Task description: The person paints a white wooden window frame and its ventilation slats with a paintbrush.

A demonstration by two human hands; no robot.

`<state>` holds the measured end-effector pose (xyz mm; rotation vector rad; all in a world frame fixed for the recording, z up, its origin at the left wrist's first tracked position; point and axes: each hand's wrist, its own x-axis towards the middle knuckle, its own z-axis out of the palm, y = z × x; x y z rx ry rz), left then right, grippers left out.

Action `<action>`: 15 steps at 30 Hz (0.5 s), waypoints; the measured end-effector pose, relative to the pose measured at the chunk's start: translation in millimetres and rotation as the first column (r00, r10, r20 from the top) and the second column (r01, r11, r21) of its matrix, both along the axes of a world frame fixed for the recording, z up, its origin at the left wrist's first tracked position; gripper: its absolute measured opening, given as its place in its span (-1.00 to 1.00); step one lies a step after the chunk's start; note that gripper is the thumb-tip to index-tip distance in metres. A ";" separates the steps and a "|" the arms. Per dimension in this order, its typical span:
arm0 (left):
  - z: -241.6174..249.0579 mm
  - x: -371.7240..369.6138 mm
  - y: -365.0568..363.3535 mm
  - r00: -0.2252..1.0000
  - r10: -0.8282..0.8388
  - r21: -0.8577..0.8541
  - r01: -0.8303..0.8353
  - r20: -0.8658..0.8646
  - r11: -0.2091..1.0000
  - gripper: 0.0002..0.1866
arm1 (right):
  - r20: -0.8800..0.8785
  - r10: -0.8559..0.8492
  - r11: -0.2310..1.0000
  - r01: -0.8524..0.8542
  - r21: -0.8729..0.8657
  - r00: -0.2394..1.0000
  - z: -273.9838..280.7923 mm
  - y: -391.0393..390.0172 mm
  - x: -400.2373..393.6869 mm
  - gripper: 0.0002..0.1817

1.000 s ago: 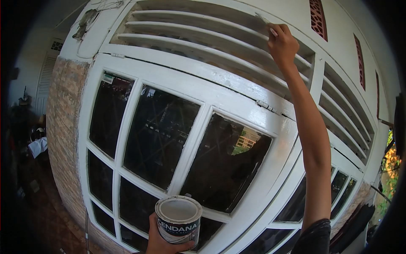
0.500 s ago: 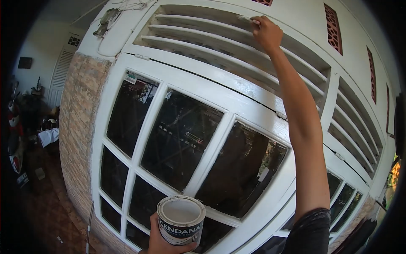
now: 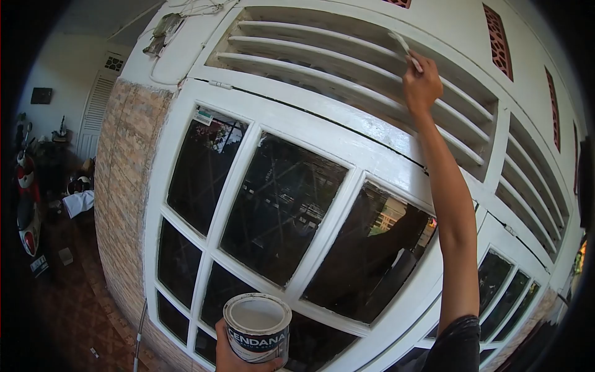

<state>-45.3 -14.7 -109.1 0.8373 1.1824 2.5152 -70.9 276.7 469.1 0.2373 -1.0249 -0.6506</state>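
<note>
An open paint can (image 3: 257,328) with white paint inside stands upright in my left hand (image 3: 232,354), whose fingers wrap round its lower part at the bottom of the view. High up, my right hand (image 3: 424,84) is closed on the handle of a paintbrush (image 3: 403,46). The brush's tip points up and left, near the upper slats (image 3: 322,37) of the white louvred vent. Whether the bristles touch a slat I cannot tell. Below the vent is a white-framed window (image 3: 353,167) with dark glass panes.
Metal hinges (image 3: 221,85) join the window frame below the vent. A stone-clad wall edge (image 3: 127,186) is at the left, with a motorbike (image 3: 26,204) beyond it. Wires and an electrical box (image 3: 164,32) are at the upper left. A second louvred vent (image 3: 530,180) lies to the right.
My right hand has moved right and down with the brush, which now tilts more steeply upward. The can and my left hand sit slightly lower and further left. The view has shifted a little.
</note>
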 end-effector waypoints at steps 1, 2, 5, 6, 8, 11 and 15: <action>3.9 2.1 -0.9 1.000 -0.009 0.007 0.008 0.023 1.000 0.17 | 0.052 -0.028 0.999 0.027 0.019 0.998 -0.1 -4.6 0.0 -0.81; 5.6 1.9 0.2 1.000 0.000 0.004 0.000 0.004 1.000 0.17 | 0.101 -0.059 0.998 0.055 0.040 0.993 2.9 -10.3 -1.8 -0.80; 8.5 4.8 4.7 0.999 0.007 -0.005 -0.007 -0.038 1.000 0.18 | 0.188 -0.129 0.989 0.113 0.096 0.974 16.3 -22.5 -9.7 -0.80; 10.3 6.5 6.9 0.999 0.002 -0.010 -0.002 -0.045 1.000 0.19 | 0.179 -0.143 0.986 0.125 0.106 0.973 18.7 -24.8 -8.6 -0.80; 10.8 9.2 8.7 0.999 -0.021 -0.008 0.021 -0.047 1.000 0.26 | 0.159 -0.165 0.982 0.146 0.123 0.974 21.5 -27.7 0.8 -0.80; 6.2 9.3 15.0 0.991 -0.034 -0.011 0.032 -0.129 0.999 0.30 | 0.185 -0.305 0.952 0.299 0.061 0.934 22.8 -25.3 44.2 -0.82; 15.8 18.1 17.4 0.986 -0.120 -0.007 0.120 -0.117 0.993 0.31 | 0.184 -0.370 0.912 0.393 -0.113 0.911 42.5 13.5 132.5 -0.77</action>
